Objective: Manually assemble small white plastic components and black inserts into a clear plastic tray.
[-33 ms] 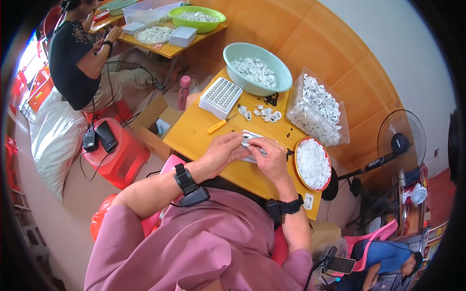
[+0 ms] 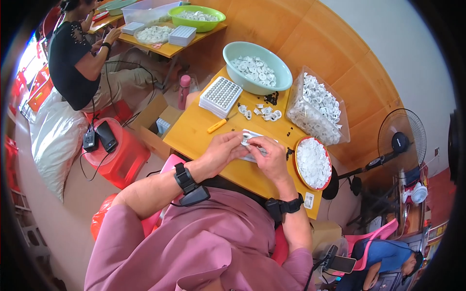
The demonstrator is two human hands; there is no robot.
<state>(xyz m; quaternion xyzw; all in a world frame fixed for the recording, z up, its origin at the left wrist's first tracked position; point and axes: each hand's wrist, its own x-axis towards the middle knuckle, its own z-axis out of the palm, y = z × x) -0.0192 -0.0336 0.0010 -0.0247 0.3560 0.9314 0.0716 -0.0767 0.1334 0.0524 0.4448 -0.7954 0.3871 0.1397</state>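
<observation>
My left hand (image 2: 224, 151) and my right hand (image 2: 270, 156) meet over the near part of the wooden table (image 2: 191, 133). Between their pinched fingertips is a small white plastic part (image 2: 245, 137), mostly covered by the fingers. Both hands are closed on it. A white tray (image 2: 250, 159) lies beneath them, largely hidden. Beyond my left hand rests a yellow-handled screwdriver (image 2: 217, 126). Several loose white parts (image 2: 267, 114) are scattered farther back. A red-rimmed bowl heaped with small white pieces (image 2: 313, 164) stands to the right of my right hand.
Stacked white trays (image 2: 213, 110), a pale green basin (image 2: 283, 83) and a clear bin of white parts (image 2: 318, 109) line the far side. Tiny black pieces (image 2: 272, 98) lie near the basin. A fan (image 2: 400, 141) stands right. Another person (image 2: 77, 63) sits at the left table.
</observation>
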